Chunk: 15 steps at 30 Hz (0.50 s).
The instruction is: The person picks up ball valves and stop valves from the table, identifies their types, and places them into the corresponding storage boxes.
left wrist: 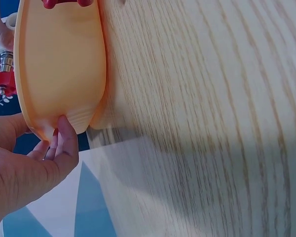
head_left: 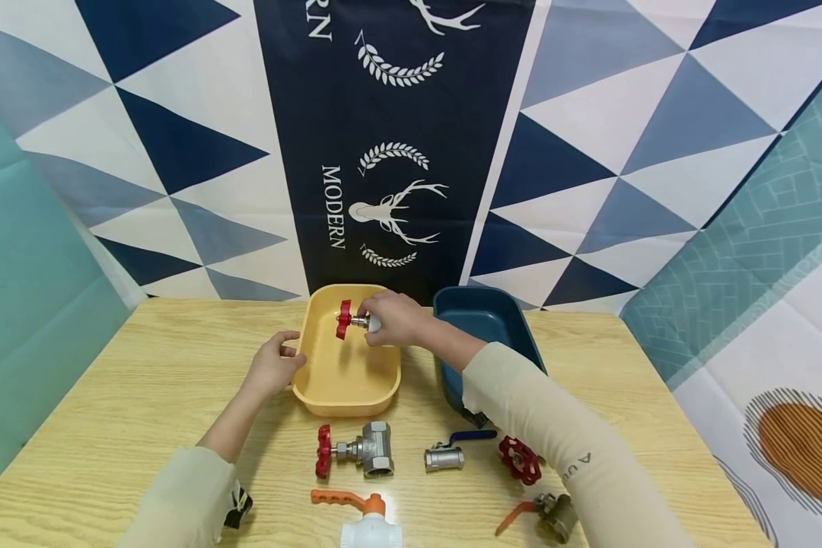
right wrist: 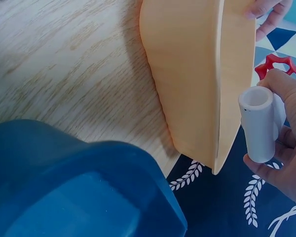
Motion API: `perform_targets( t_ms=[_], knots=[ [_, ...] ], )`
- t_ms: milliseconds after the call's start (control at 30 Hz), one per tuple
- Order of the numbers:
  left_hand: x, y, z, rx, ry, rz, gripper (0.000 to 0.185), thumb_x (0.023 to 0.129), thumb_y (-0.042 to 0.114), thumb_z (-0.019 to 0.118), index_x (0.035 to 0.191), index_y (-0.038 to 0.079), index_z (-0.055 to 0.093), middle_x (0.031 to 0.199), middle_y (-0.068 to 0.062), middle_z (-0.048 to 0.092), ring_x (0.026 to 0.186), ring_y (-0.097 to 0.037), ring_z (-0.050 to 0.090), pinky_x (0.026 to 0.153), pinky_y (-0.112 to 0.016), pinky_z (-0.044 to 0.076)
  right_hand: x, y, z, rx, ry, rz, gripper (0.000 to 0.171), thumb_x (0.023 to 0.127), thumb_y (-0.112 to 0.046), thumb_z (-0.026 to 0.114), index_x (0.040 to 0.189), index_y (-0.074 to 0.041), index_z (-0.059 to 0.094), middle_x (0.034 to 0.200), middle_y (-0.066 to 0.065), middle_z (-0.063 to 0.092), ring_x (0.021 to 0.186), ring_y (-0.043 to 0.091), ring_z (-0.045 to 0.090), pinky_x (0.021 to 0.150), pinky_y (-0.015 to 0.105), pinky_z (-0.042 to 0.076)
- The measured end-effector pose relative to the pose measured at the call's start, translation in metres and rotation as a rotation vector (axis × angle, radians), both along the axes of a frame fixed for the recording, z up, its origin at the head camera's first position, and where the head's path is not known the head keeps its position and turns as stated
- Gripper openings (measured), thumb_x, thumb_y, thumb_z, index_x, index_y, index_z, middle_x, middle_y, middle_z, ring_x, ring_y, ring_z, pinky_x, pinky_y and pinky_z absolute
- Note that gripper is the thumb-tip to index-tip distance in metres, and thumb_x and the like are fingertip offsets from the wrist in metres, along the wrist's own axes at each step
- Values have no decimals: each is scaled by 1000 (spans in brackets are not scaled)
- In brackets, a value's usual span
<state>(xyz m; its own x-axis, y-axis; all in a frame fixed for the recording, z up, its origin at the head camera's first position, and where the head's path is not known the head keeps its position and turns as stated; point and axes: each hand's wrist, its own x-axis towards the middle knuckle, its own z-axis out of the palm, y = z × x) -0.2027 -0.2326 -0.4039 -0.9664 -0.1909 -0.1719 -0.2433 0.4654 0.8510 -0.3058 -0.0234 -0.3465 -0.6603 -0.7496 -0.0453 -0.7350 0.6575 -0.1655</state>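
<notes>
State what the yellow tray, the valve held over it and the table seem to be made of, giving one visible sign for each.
Yellow tray: probably plastic, smooth, matte, with rounded moulded walls. Held valve: white body looks like plastic pipe, plain and thick-walled; its red handwheel sits on a shiny metal stem. Table: wood or wood-look laminate, pale with grain lines; which one cannot be told.
</notes>
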Motion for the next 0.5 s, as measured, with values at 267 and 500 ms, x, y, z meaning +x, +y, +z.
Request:
perform_targets(
  t_ms=[267,500],
  knots=[
    [0,0,0,1,-1,6,48,89,8,54,135,1,42,102,-17,52,78,-18,55,59,-23,49,-2,-6,-3,27,18,6,38,80,-31,67,115,-17,62,105,-1,60,98,15,51,74,28,45],
    [-1,-1,-2,0,6,8,48,89,8,55,134,0,43,101,-18,53,76,-18,56,59,-22,49,-3,-11,-5,37,13,-1,39,80,-32,67,116,-18,62,107,-1,60,101,15,51,75,30,46]
  ],
)
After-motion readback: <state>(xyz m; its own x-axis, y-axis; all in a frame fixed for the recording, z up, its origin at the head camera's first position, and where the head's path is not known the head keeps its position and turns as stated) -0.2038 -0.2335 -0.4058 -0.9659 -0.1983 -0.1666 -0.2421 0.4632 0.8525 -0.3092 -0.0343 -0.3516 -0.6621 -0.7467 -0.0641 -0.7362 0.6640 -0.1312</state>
